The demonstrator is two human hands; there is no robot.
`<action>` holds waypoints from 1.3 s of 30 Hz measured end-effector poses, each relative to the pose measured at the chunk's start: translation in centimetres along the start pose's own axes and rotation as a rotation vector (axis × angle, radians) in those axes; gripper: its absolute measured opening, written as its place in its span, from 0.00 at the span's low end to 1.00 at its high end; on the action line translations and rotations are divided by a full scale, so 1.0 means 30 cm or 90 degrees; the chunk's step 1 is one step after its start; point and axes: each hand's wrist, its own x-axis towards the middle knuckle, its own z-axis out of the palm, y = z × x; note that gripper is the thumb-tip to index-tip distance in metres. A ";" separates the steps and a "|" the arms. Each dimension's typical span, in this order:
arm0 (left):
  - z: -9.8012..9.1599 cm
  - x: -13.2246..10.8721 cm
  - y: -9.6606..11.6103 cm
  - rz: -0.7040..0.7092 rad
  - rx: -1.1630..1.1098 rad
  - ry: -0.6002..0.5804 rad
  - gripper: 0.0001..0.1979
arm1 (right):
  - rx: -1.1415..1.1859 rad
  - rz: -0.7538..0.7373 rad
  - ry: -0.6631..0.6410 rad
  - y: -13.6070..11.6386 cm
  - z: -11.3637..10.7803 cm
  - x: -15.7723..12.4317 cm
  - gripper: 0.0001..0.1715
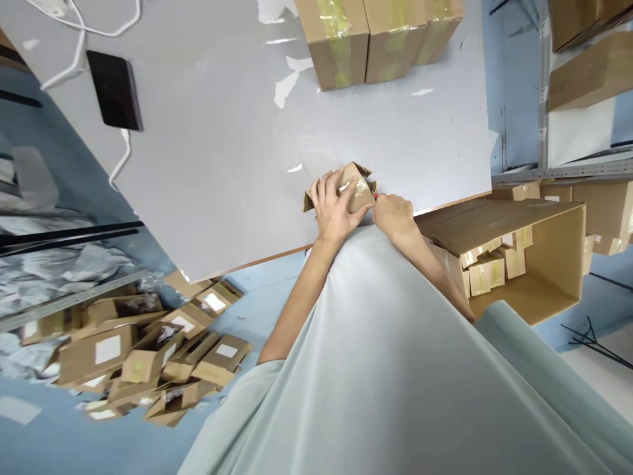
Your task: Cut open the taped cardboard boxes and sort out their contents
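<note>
Head view: left hand (pixel 336 210) is spread over the small cardboard box (pixel 357 177), fingers gripping its taped top. The box sits on the grey table (pixel 222 165), near the edge. Right hand (pixel 394 214) is just beside the box, clenched on a small red object (pixel 376 196); only its tip shows. Open carton (pixel 544 264) of small boxes sits below the table edge, to the right.

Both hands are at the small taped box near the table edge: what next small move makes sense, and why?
Probably draw the right hand along the tape on the small box: the left hand pins it to the table, and a red tip pokes from the right hand at the taped flap.
</note>
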 end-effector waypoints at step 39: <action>-0.245 -0.154 -0.121 -0.262 -0.067 0.372 0.08 | 0.605 -0.291 0.080 0.093 0.264 0.410 0.23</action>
